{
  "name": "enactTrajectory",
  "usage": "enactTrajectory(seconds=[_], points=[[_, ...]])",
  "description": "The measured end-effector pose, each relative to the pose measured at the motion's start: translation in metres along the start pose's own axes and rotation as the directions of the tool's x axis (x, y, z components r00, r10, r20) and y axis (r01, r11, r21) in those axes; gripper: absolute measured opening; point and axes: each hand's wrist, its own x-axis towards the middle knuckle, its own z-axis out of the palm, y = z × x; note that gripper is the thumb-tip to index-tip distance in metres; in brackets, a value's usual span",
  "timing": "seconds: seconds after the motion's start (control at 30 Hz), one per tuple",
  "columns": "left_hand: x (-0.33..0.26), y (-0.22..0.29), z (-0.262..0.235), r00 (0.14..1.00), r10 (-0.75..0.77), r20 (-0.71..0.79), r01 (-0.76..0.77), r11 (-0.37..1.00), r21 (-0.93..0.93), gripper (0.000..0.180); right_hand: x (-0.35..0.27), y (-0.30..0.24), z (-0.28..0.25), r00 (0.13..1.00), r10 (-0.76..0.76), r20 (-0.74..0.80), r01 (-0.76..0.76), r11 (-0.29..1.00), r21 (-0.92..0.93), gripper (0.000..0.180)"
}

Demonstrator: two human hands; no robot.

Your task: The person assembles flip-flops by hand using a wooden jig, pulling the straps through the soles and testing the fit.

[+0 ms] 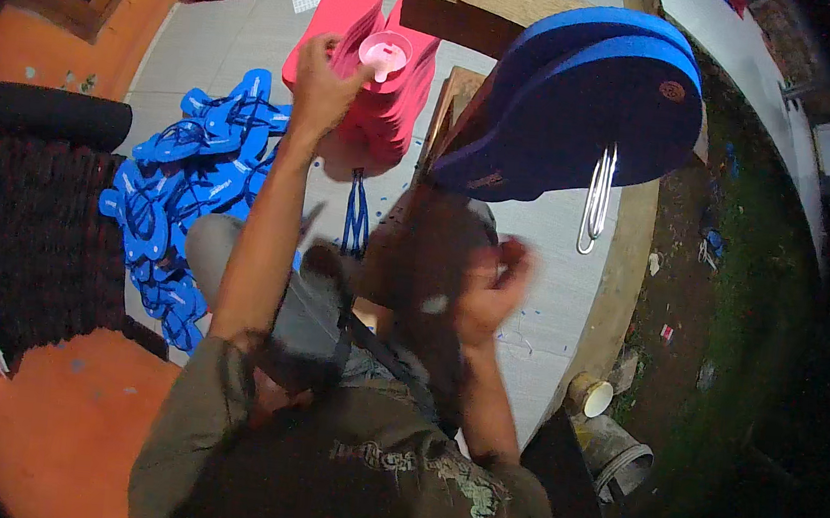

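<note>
My left hand point(325, 91) reaches over a tall stack of pink-red flip-flop soles point(404, 108). Its thumb is beside a small pink cup point(385, 54) on top of the stack, and its fingers are apart. Blurred by motion, my right hand point(494, 292) is raised right of my lap with curled fingers; whether it holds anything is unclear. Thick blue soles point(599, 107) lie on a wooden block point(480, 1), with a bent metal wire hook point(596, 202) projecting from them. Dark blue straps point(357, 216) hang below the pink stack.
Blue flip-flops with dark straps point(178, 176) are heaped on the tiled floor at left. Beyond them stands a stack of black sheets point(47, 244) with a black roll point(44, 116) above. A raised edge point(610, 308) borders dirt ground at right, near a pale bucket point(625, 469).
</note>
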Motion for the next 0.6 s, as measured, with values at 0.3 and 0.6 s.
enactTrajectory(seconds=[0.3,0.6], points=[[0.02,-0.018,0.045,0.885,-0.012,0.465,-0.044,0.993,0.11,0.075,-0.045,0.012,0.025,0.873,0.129,0.47,-0.079,0.989,-0.126,0.024],[-0.087,0.046,-0.081,0.768,0.261,0.585,-0.26,0.962,-0.087,0.087,-0.001,-0.037,0.039,0.709,-0.096,0.699,0.275,0.95,-0.149,0.057]])
